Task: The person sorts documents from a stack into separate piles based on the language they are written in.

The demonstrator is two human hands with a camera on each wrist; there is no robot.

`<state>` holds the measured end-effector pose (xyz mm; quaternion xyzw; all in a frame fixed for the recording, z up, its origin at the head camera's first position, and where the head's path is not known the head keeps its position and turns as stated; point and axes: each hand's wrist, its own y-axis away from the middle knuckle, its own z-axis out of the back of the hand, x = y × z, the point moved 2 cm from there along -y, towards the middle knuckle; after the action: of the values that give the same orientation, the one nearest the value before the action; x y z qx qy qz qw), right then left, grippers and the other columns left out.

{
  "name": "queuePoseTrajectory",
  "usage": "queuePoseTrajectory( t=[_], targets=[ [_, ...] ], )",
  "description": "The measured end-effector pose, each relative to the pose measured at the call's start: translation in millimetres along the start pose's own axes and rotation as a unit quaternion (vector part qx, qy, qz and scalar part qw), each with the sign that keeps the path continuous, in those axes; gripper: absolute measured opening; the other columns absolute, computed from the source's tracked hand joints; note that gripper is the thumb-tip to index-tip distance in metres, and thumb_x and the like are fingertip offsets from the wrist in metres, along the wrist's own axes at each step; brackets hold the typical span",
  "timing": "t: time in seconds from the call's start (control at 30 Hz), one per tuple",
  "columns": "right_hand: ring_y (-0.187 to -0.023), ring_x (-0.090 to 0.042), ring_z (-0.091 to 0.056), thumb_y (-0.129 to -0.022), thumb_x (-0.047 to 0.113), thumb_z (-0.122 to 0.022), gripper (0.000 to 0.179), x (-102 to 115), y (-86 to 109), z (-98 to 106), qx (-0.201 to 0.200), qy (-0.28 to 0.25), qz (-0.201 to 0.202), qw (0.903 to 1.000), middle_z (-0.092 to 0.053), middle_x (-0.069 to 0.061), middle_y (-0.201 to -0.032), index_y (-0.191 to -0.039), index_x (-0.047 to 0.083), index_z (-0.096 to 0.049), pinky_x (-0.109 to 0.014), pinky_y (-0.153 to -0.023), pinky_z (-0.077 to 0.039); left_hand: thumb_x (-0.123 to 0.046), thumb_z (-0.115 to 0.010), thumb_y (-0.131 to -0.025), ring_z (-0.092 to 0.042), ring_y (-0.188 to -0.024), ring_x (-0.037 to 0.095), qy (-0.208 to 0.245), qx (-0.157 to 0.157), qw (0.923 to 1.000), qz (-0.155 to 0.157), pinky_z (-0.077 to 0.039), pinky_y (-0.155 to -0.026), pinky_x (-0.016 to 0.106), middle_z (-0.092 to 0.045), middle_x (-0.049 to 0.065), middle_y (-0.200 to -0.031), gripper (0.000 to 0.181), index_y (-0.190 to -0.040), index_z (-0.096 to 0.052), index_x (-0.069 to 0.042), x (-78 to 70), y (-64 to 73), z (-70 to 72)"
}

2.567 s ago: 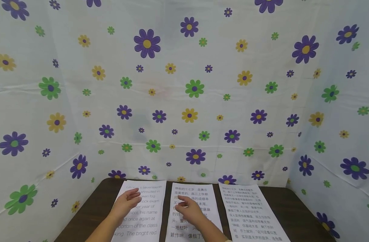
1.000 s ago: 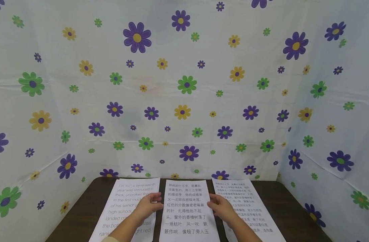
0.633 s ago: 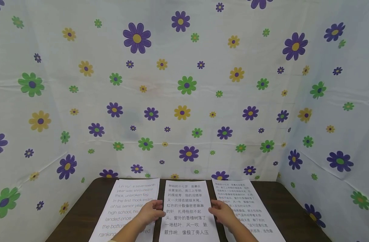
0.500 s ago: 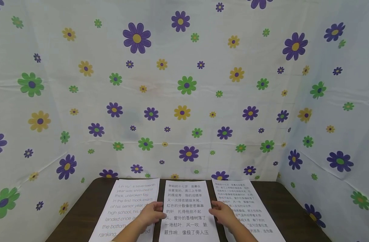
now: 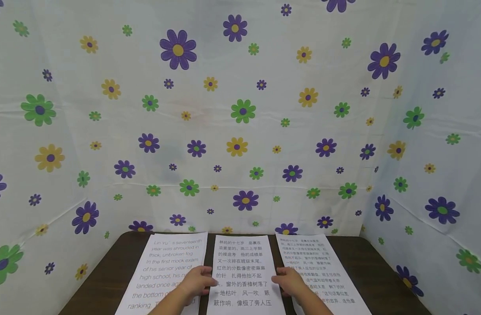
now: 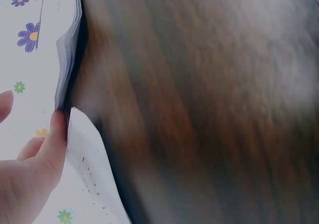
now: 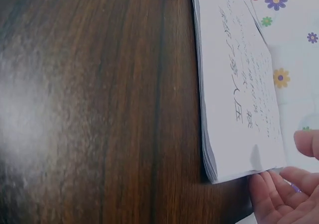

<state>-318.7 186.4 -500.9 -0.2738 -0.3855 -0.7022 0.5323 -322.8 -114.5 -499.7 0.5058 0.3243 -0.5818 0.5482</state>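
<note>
A middle stack of paper (image 5: 240, 262) printed with Chinese text lies flat on the table. At its left edge is my left hand (image 5: 194, 282), fingers slightly bent, thumb over the margin. In the left wrist view, a finger of the left hand (image 6: 35, 179) touches the stack's side (image 6: 67, 59), while the thumb tip stands apart from it. Along the right edge is my right hand (image 5: 289, 282). The right wrist view has the fingertips of the right hand (image 7: 289, 199) against the stack's edge (image 7: 239, 134), thumb raised above.
A stack with English text (image 5: 169, 253) lies to the left, partly under the left forearm. To the right lies another stack with Chinese text (image 5: 307, 249). The dark wooden table (image 5: 110, 267) meets a flowered white cloth wall (image 5: 240, 131) behind.
Both hands came rightward from over the left and middle stacks to the middle stack's two sides. Since then they have slid a little toward me along its edges. The stacks stay put.
</note>
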Motion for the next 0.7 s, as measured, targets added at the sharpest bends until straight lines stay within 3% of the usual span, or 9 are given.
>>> queuePoseTrajectory(
  t=[0.13,0.27,0.43,0.57,0.7],
  targets=[
    [-0.093,-0.03,-0.067,-0.084,0.017,-0.066,0.054,-1,-0.4,-2,-0.008,-0.002,-0.009,0.9999,-0.059,-0.031,-0.12,-0.128,-0.012,-0.054,-0.039,-0.073,-0.06,-0.004,-0.067,-0.08,-0.068,-0.1,0.033,0.013,-0.009,0.9999,0.001,-0.059,-0.084,0.043,-0.061,0.032,-0.118,0.062,-0.132,-0.042,0.02,0.7,-0.3,-2.7],
    [-0.097,-0.031,-0.066,-0.083,0.01,-0.067,0.052,-5,0.0,-4,-0.01,-0.016,0.012,0.9997,-0.063,-0.028,-0.114,-0.127,-0.013,-0.054,-0.04,-0.075,-0.06,0.003,-0.067,-0.077,-0.068,-0.092,0.024,0.004,-0.023,0.9997,-0.011,-0.059,-0.081,0.04,-0.064,0.029,-0.114,0.059,-0.13,-0.045,0.019,2.2,-0.7,-5.3],
    [-0.093,-0.026,-0.066,-0.078,0.003,-0.069,0.051,-9,-0.6,-7,-0.019,-0.022,0.024,0.9993,-0.067,-0.018,-0.103,-0.125,-0.012,-0.056,-0.04,-0.076,-0.06,0.007,-0.068,-0.072,-0.065,-0.086,0.017,-0.029,-0.043,0.9984,-0.025,-0.059,-0.079,0.038,-0.067,0.019,-0.104,0.058,-0.127,-0.05,0.016,4.2,-0.7,-5.9],
    [-0.087,-0.02,-0.064,-0.076,0.0,-0.069,0.049,-12,-1.5,-10,-0.032,-0.034,0.012,0.9989,-0.066,-0.012,-0.096,-0.123,-0.01,-0.059,-0.041,-0.077,-0.059,0.005,-0.07,-0.07,-0.064,-0.082,0.016,-0.067,-0.067,0.9951,-0.028,-0.057,-0.077,0.037,-0.067,0.012,-0.097,0.054,-0.122,-0.056,0.014,6.6,-1.9,-6.2],
    [-0.085,-0.018,-0.063,-0.077,-0.002,-0.068,0.045,-11,-2.5,-11,-0.047,-0.031,0.002,0.9984,-0.066,-0.009,-0.091,-0.12,-0.008,-0.061,-0.041,-0.078,-0.058,0.004,-0.07,-0.07,-0.064,-0.083,0.017,-0.077,-0.081,0.9933,-0.027,-0.056,-0.079,0.04,-0.068,0.01,-0.095,0.052,-0.12,-0.058,0.012,6.0,-2.4,-5.7]
  ],
)
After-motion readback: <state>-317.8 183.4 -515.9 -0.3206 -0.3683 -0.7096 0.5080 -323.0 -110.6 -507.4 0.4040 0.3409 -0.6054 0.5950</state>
